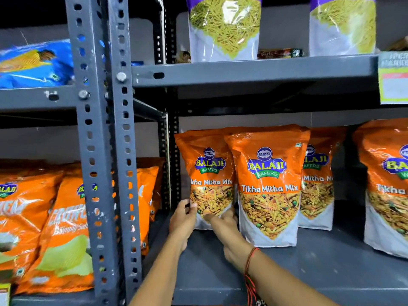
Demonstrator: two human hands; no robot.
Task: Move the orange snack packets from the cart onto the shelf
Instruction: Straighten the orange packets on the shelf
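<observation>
An orange snack packet (208,171) stands upright at the left end of the grey shelf (320,268). My left hand (182,221) grips its lower left edge and my right hand (227,224) holds its lower right corner. Right beside it stands a second orange packet (268,184), slightly in front. A third orange packet (318,180) stands behind that one, and a fourth (386,186) is at the right edge. The cart is out of view.
A slotted grey upright post (99,151) stands left of my hands. Orange chip bags (59,235) fill the left bay. On the upper shelf (254,70) stand purple-topped packets (224,29), with blue bags (35,62) to the left. A price tag (393,78) hangs at the right.
</observation>
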